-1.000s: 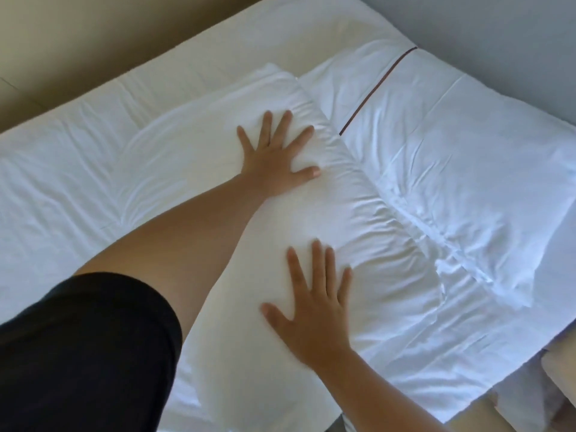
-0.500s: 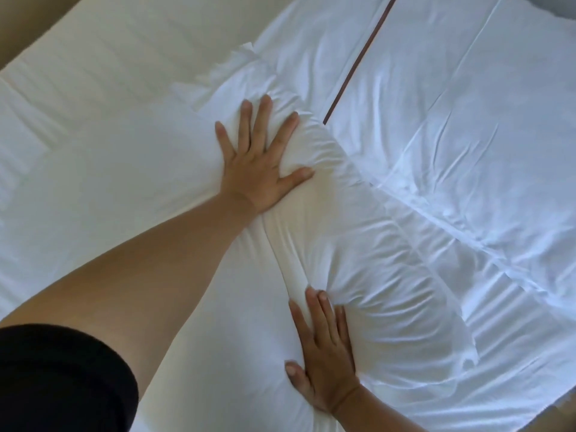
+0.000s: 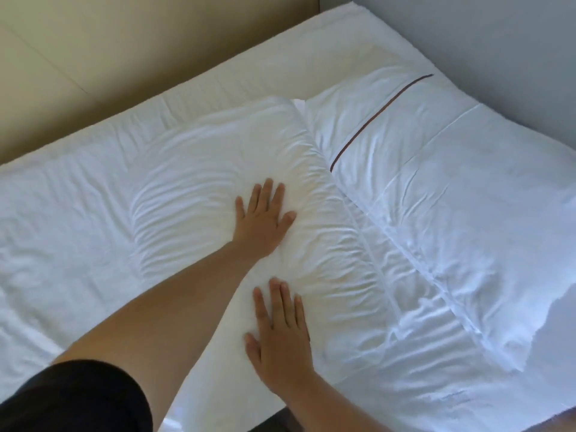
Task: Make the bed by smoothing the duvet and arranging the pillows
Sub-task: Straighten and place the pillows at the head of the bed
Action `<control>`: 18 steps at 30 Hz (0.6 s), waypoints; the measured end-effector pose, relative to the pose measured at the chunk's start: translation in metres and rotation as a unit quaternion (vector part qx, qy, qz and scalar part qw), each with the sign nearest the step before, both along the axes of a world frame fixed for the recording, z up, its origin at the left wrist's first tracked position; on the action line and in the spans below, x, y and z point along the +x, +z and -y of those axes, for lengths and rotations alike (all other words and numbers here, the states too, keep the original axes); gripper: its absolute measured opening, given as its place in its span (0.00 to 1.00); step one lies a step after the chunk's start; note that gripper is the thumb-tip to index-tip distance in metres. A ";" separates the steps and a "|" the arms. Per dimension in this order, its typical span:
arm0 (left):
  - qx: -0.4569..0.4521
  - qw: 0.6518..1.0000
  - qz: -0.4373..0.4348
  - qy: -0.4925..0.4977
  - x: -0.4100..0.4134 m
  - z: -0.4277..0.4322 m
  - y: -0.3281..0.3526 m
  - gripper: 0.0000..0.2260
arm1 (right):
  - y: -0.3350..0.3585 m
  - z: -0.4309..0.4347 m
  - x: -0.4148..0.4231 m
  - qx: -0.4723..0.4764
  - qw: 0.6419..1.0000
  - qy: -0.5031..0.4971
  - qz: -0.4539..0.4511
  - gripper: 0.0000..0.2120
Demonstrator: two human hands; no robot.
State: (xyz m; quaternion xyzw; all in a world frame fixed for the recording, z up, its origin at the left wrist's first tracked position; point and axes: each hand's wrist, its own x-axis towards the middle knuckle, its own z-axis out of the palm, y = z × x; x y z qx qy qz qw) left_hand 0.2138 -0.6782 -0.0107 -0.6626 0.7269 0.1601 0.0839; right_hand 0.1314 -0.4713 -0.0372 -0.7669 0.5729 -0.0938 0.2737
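Note:
A plump white pillow (image 3: 218, 157) lies across the middle of the bed, wrinkled around a dent. My left hand (image 3: 265, 218) rests flat on its right part, fingers spread, holding nothing. My right hand (image 3: 280, 335) lies flat on the pillow's near end, fingers nearly together, holding nothing. To the right lies a second white pillow (image 3: 467, 188) with a thin brown stripe (image 3: 378, 120) near its left end. Both pillows sit on the white duvet (image 3: 56, 232), which is creased on the left.
A beige wall (image 3: 124, 42) runs along the far side of the bed, a grey wall (image 3: 498, 42) along the head end at right. The bed's near edge (image 3: 405, 422) shows at the bottom, with dark floor under it.
Both hands slid back toward me along the pillow and eased their press, and the deep dent puffed back up. The view has pulled back, showing more of the bed and walls.

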 end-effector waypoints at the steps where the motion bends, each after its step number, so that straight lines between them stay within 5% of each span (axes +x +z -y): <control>1: -0.002 1.000 0.004 0.004 0.003 -0.025 0.006 0.33 | 0.011 0.004 -0.009 -0.007 1.000 0.022 -0.016 0.37; 5: -0.051 0.997 0.025 0.045 0.028 -0.098 0.018 0.33 | 0.027 0.043 -0.067 -0.080 0.991 0.054 -0.097 0.35; 9: -0.058 0.977 0.004 0.206 0.054 -0.151 0.021 0.30 | 0.023 0.082 -0.121 -0.046 0.988 0.034 -0.143 0.40; 13: -0.036 0.914 -0.059 0.399 0.074 -0.195 0.022 0.37 | 0.018 0.087 -0.118 0.003 0.989 0.003 -0.151 0.42; 18: -0.033 0.805 -0.129 0.578 0.091 -0.232 0.005 0.48 | 0.006 0.092 -0.115 0.081 0.979 -0.164 -0.094 0.51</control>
